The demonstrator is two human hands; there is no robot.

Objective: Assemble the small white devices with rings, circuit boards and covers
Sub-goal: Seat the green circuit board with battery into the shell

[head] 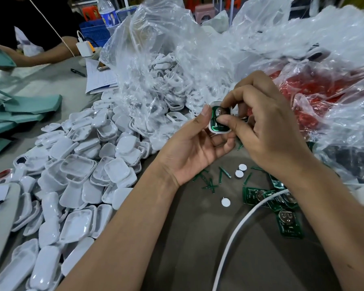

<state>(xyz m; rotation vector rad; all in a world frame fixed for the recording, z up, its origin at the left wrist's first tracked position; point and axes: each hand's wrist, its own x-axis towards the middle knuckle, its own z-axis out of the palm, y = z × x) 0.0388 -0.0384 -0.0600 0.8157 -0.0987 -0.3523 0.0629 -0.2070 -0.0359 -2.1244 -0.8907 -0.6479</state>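
Small-parts assembly workshop, hand-work bench: grey table [198, 238] heaped with loose white plastic covers [76, 169]; clear bags [156, 66] of white shells; green circuit boards [288, 223] and snapped-off board strips [210, 181]; second worker's arm [48, 53] opposite.

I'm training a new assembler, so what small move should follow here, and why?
Probably press the green circuit board flat into the small white plastic shell. The left hand holds the shell, and the right hand has thumb and finger on the board, which lies inside the shell's rim. No cover is on it yet, so seating comes first.
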